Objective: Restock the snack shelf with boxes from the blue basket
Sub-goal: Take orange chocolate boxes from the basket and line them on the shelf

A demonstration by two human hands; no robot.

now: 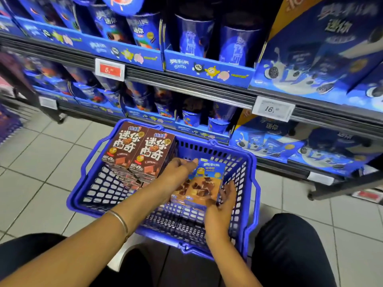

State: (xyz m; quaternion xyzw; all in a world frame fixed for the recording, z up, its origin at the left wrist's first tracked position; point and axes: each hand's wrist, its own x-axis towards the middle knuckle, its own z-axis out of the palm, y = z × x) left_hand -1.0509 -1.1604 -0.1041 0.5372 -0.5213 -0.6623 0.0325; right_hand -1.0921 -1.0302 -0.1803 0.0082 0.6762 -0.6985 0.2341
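Observation:
A blue plastic basket (89, 183) stands on the tiled floor in front of the snack shelf (186, 94). Inside it, at the far left, lie stacked brown cookie boxes (138, 150). At the right of the basket is a blue and orange snack box (204, 183) with chocolate pieces printed on it, tilted up above more boxes of the same kind. My left hand (178, 169) pinches its top left corner. My right hand (222, 200) grips its lower right edge with curled fingers.
The shelves hold blue cookie cups and large blue cookie boxes (323, 48). Price tags (109, 69) hang on the shelf rails. My knees in dark trousers (290, 245) flank the basket's near side. White floor tiles stretch to the left.

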